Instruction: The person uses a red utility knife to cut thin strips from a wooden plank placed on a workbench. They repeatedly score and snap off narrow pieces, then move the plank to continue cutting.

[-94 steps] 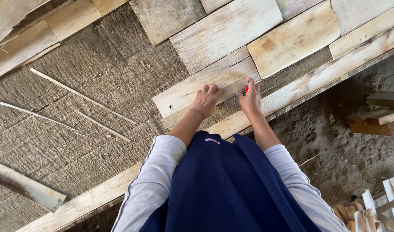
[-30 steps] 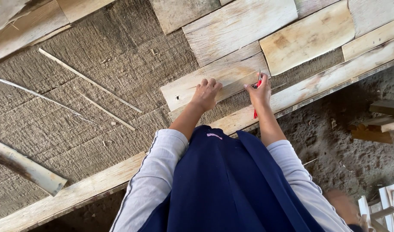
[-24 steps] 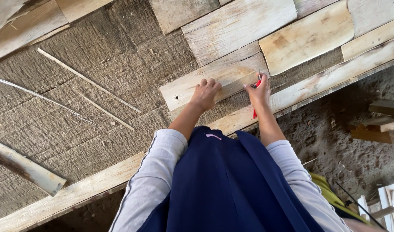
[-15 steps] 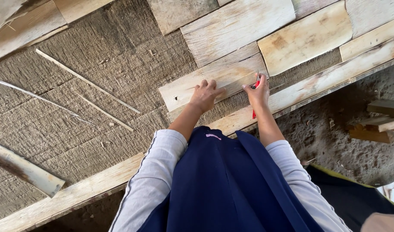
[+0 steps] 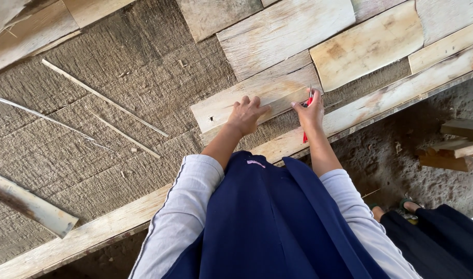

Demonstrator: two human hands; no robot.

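My left hand [image 5: 245,114] lies flat, fingers spread, on a pale wooden board [image 5: 257,98] that rests on the rough grey-brown work surface [image 5: 117,77]. My right hand [image 5: 310,109] grips a red pencil [image 5: 306,118] with its tip at the board's right end. Both forearms reach out from light grey sleeves over a dark blue garment.
Several pale boards [image 5: 368,46] lie beyond and to the right. A long wooden rail [image 5: 381,101] edges the surface nearest me. Thin wood strips [image 5: 102,95] lie at the left. Another person's dark clothing and sandalled feet [image 5: 407,206] stand at the lower right on a dirt floor.
My hands have stayed on the board with the pencil at its right end. The other person has moved into view at the lower right.
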